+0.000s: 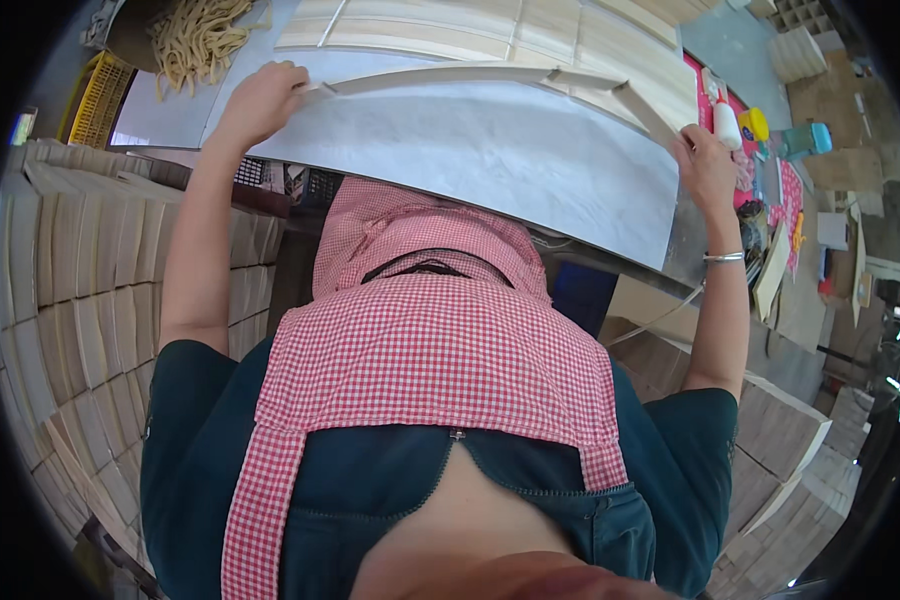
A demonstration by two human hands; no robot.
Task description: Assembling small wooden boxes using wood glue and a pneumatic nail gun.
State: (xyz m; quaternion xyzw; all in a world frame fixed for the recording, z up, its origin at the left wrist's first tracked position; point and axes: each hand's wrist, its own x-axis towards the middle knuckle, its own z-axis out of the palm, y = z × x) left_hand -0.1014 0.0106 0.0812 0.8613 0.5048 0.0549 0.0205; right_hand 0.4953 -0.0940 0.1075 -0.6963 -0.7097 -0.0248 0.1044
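Note:
My left hand (272,100) and my right hand (705,165) are spread wide apart over the table, each closed on one end of a long, pale beige band (440,76). The band arcs between them and bends or twists at a few places, most sharply toward the right hand. I cannot make out its material for certain. Just beyond it lie pale wooden boards (420,33), side by side, with narrow strips across them. Below the band is the smooth grey-white tabletop (470,140).
A heap of beige bands (198,40) lies at the far left, near a yellow plastic crate (100,100). Stacked wooden pieces (90,240) rise at my left, with more stacks (780,430) at lower right. A white bottle (726,128) and a teal container (805,140) stand beyond my right hand.

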